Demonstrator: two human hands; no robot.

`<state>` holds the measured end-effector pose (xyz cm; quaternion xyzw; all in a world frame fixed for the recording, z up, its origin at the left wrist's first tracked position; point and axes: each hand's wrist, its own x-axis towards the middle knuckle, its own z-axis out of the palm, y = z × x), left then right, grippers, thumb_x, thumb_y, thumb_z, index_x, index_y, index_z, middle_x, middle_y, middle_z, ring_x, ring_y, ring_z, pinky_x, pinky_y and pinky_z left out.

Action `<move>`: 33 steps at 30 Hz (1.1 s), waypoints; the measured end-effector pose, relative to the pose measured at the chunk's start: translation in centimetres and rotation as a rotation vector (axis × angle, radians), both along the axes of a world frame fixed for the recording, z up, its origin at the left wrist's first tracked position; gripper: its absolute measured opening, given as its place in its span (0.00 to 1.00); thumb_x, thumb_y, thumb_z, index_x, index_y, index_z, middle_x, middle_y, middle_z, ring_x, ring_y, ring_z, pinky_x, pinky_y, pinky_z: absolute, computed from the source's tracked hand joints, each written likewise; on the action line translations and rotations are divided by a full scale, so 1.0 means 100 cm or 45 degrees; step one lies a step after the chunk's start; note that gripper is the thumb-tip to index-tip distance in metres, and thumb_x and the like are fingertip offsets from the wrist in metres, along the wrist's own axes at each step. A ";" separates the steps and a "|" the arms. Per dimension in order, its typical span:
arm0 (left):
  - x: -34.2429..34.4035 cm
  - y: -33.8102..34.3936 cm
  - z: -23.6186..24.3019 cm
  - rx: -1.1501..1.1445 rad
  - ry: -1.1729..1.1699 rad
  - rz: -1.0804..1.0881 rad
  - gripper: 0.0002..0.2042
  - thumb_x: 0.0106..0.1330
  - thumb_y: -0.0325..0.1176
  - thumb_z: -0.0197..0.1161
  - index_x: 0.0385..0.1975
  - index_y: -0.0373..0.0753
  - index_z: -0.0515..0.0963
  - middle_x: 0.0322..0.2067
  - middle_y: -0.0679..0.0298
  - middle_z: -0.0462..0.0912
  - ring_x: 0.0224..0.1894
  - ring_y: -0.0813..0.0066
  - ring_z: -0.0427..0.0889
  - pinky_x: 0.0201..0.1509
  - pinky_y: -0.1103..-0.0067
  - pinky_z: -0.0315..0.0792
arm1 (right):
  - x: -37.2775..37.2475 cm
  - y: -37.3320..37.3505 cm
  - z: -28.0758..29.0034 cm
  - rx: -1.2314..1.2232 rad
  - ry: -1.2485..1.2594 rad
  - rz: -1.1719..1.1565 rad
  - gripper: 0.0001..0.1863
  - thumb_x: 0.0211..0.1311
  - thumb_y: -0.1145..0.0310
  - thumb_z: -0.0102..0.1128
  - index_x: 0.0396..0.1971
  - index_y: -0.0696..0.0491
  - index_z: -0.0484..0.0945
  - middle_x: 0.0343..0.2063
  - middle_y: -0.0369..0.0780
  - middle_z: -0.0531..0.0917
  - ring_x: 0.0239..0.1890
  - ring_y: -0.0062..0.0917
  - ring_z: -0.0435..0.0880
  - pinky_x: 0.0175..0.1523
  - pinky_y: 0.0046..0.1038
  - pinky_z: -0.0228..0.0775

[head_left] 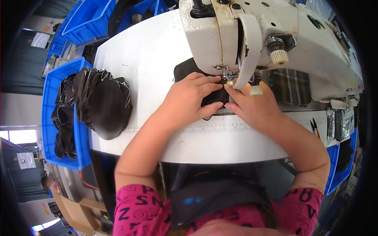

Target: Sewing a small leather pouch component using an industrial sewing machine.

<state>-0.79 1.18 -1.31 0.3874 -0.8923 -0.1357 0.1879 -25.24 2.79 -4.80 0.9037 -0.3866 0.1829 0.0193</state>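
Note:
A dark brown fabric piece [186,69] lies under the needle area of a white sewing machine [204,37]. From the left, my left hand [188,97] rests on this cloth, its fingers stretched toward the presser foot [229,74] and its thumb apart. My right hand [258,105] is on the other side of the needle, with thumb and index finger extended and apart at the cloth's edge. The machine's white lever and a knob hide its remaining fingers. Both hands press on the fabric close to the presser foot.
A blue bin [82,151] at the left holds dark pieces, and a stack of dark zippered pieces [104,104] overhangs onto the white table [149,51]. Striped dark fabric [290,87] lies beneath the machine arm. Small scissors [315,128] lie at right, near a ruler strip [232,129].

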 end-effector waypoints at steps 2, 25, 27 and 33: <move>0.003 -0.001 -0.003 0.010 0.034 -0.005 0.20 0.61 0.42 0.72 0.49 0.37 0.86 0.56 0.58 0.86 0.55 0.56 0.83 0.58 0.68 0.80 | 0.000 0.002 0.003 0.021 0.018 0.009 0.25 0.62 0.54 0.71 0.54 0.55 0.84 0.42 0.38 0.85 0.43 0.37 0.82 0.48 0.36 0.76; 0.000 -0.010 -0.003 0.085 0.048 0.074 0.15 0.61 0.40 0.71 0.45 0.40 0.87 0.52 0.61 0.85 0.55 0.59 0.81 0.55 0.67 0.80 | 0.004 0.001 -0.001 -0.011 -0.034 0.133 0.21 0.52 0.73 0.67 0.49 0.58 0.85 0.33 0.37 0.85 0.37 0.35 0.84 0.40 0.35 0.75; 0.001 -0.013 -0.004 0.082 0.012 0.106 0.15 0.62 0.41 0.70 0.45 0.40 0.87 0.51 0.61 0.86 0.55 0.59 0.81 0.55 0.67 0.80 | 0.006 0.000 0.000 -0.005 -0.112 0.144 0.22 0.50 0.73 0.67 0.49 0.59 0.85 0.33 0.37 0.86 0.37 0.35 0.85 0.41 0.35 0.77; 0.001 -0.016 -0.005 0.069 0.082 0.115 0.14 0.66 0.41 0.68 0.44 0.40 0.88 0.47 0.61 0.88 0.53 0.60 0.82 0.55 0.68 0.79 | 0.006 -0.001 0.004 0.039 -0.186 0.068 0.13 0.59 0.69 0.68 0.44 0.53 0.84 0.28 0.38 0.84 0.34 0.37 0.86 0.36 0.39 0.78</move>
